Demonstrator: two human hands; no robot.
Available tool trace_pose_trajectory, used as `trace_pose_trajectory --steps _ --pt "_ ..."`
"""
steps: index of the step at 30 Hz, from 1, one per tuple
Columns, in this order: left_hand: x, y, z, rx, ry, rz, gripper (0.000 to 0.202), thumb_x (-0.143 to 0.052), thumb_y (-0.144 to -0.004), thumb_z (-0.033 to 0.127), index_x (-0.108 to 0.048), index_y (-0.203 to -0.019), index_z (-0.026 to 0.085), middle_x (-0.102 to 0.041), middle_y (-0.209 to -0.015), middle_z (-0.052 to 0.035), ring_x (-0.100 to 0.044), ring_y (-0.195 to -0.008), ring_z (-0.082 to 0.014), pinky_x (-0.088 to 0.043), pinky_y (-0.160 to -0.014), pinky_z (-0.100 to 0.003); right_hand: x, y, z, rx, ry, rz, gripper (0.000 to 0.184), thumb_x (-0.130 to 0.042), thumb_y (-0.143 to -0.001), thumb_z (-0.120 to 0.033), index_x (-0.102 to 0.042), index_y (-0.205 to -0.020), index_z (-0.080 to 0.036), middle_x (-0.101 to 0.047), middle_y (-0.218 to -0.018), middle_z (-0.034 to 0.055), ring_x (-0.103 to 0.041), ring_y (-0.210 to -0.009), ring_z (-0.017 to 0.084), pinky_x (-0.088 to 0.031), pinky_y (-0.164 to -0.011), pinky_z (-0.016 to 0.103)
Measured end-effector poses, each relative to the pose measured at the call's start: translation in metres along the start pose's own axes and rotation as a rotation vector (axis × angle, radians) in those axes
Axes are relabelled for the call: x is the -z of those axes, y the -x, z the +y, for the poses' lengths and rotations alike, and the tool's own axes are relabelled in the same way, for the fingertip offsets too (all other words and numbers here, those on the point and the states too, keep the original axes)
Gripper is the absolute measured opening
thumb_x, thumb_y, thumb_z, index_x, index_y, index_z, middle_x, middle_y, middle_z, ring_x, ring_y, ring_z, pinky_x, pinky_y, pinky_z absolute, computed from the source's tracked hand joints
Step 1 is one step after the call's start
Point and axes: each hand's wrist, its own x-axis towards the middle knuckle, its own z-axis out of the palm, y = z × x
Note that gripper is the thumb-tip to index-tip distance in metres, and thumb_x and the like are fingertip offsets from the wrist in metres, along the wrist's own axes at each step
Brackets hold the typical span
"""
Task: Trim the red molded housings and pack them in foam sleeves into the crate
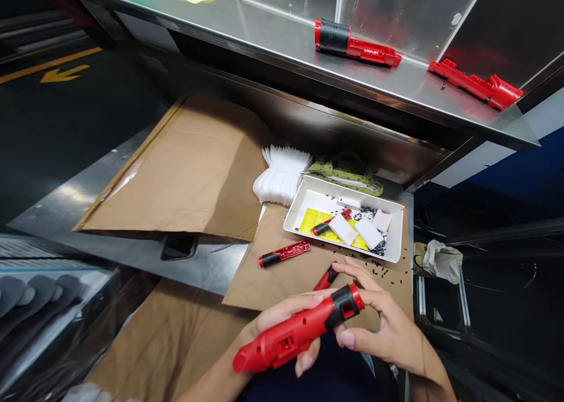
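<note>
Left grip clenched around the barrel of a red plastic tool housing, right grip wrapped around its black collar, held above the near edge of the brown paper. Housing likely light, stiff, a bit slick; best hold mid-barrel. Just beyond: a small red part, loose black screws. Farther: a white tray, right; a red-and-black handle, left.

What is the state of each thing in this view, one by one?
Left hand, gripping the red tool housing
Right hand, fingers around its black end
White tray, holding white blocks and small parts
Red half-shell, lying on the steel shelf
</note>
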Motion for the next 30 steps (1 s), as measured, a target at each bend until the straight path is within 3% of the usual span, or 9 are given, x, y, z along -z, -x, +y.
trace_pose_trajectory --steps 3,6,9,13,19,23,27,30 --pt "-0.002 0.001 -0.002 0.028 -0.032 -0.002 0.056 -0.029 -0.100 0.036 -0.031 -0.153 0.021 -0.074 -0.082 -0.0019 -0.067 -0.053 -0.0133 -0.051 -0.052 -0.024 0.002 -0.004 -0.001 -0.053 -0.024 -0.049 0.029 -0.069 -0.083 -0.054 -0.079 -0.091 -0.029 -0.052 -0.148 0.0044 -0.026 -0.150 0.029 -0.019 -0.122 0.054" --pt "-0.004 -0.001 -0.001 -0.026 0.002 -0.016 0.070 -0.050 -0.094 0.046 -0.028 -0.155 0.021 -0.075 -0.094 -0.0060 -0.070 -0.058 -0.0151 -0.054 -0.053 -0.024 0.002 -0.006 0.001 -0.094 -0.033 -0.022 0.032 -0.068 -0.085 -0.052 -0.078 -0.070 -0.025 -0.058 -0.140 0.0061 -0.037 -0.144 0.032 -0.022 -0.121 0.054" --pt "-0.007 -0.003 -0.001 -0.067 0.026 -0.005 0.077 -0.058 -0.090 0.051 -0.029 -0.155 0.022 -0.075 -0.093 -0.0071 -0.070 -0.058 -0.0164 -0.056 -0.051 -0.024 -0.003 -0.007 0.009 -0.088 -0.135 0.127 0.029 -0.076 -0.078 -0.052 -0.077 -0.074 -0.023 -0.065 -0.128 0.0100 -0.050 -0.133 0.032 -0.031 -0.117 0.052" --pt "-0.008 -0.005 0.000 -0.100 0.025 0.023 0.068 -0.056 -0.093 0.049 -0.035 -0.152 0.022 -0.074 -0.093 -0.0070 -0.069 -0.057 -0.0158 -0.055 -0.050 -0.023 -0.010 -0.007 0.019 -0.100 -0.264 0.267 0.030 -0.081 -0.073 -0.050 -0.074 -0.074 -0.021 -0.066 -0.119 0.0103 -0.058 -0.121 0.029 -0.045 -0.106 0.042" --pt "-0.004 -0.007 -0.003 -0.096 0.044 0.014 0.062 -0.050 -0.097 0.045 -0.034 -0.153 0.023 -0.073 -0.095 -0.0082 -0.068 -0.057 -0.0149 -0.053 -0.051 -0.023 -0.009 -0.009 0.018 -0.076 -0.319 0.144 0.032 -0.074 -0.079 -0.052 -0.073 -0.082 -0.021 -0.063 -0.110 0.0084 -0.059 -0.112 0.026 -0.047 -0.103 0.040" --pt "-0.002 -0.010 -0.005 -0.113 0.060 -0.029 0.070 -0.054 -0.095 0.046 -0.027 -0.155 0.022 -0.074 -0.098 -0.0085 -0.068 -0.055 -0.0150 -0.052 -0.048 -0.022 -0.007 -0.012 0.023 -0.055 -0.371 0.111 0.035 -0.073 -0.079 -0.056 -0.076 -0.088 -0.022 -0.062 -0.112 0.0080 -0.060 -0.111 0.026 -0.046 -0.104 0.039" --pt "0.004 -0.012 -0.002 -0.088 0.046 -0.027 0.061 -0.056 -0.092 0.049 -0.045 -0.142 0.015 -0.074 -0.097 -0.0099 -0.066 -0.051 -0.0126 -0.051 -0.046 -0.020 -0.005 -0.013 0.030 -0.053 -0.489 0.102 0.029 -0.075 -0.079 -0.053 -0.077 -0.080 -0.024 -0.068 -0.112 0.0081 -0.060 -0.115 0.028 -0.046 -0.103 0.041" --pt "0.009 -0.011 0.003 -0.072 0.047 -0.056 0.056 -0.056 -0.091 0.049 -0.050 -0.135 0.015 -0.074 -0.101 -0.0103 -0.068 -0.053 -0.0128 -0.052 -0.047 -0.019 -0.001 -0.013 0.032 -0.061 -0.448 0.145 0.024 -0.072 -0.083 -0.048 -0.077 -0.086 -0.025 -0.069 -0.119 0.0087 -0.063 -0.111 0.028 -0.049 -0.099 0.042"
